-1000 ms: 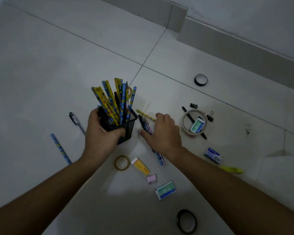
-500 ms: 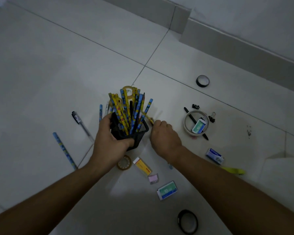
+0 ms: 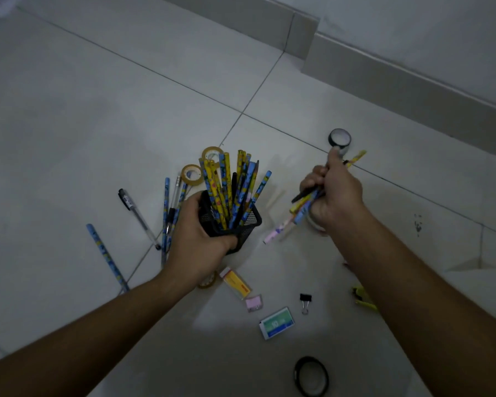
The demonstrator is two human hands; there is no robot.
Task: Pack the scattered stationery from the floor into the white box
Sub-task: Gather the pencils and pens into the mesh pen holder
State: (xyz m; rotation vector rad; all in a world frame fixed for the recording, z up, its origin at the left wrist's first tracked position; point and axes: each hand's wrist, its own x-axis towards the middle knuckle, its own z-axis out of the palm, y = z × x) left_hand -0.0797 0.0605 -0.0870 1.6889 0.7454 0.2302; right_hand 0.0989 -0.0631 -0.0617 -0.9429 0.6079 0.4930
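Pencils (image 3: 299, 209) gripped in right hand (image 3: 334, 193), beside mesh holder (image 3: 241, 224).

The floor (image 3: 98, 110) is pale tile with dark grout lines, and a skirting board (image 3: 413, 90) runs along its far edge. A black pen (image 3: 138, 217) and a blue pencil (image 3: 107, 256) lie toward the left side, with more pencils (image 3: 166, 207) and two rolls of yellowish tape (image 3: 191, 174) just beyond. Toward the near edge lie a yellow packet (image 3: 236, 283), a pink eraser (image 3: 254, 303), a green-and-white box (image 3: 277, 323), a black binder clip (image 3: 305, 301) and a black tape ring (image 3: 311, 376). Another black tape roll (image 3: 339, 138) sits nearer the far edge.
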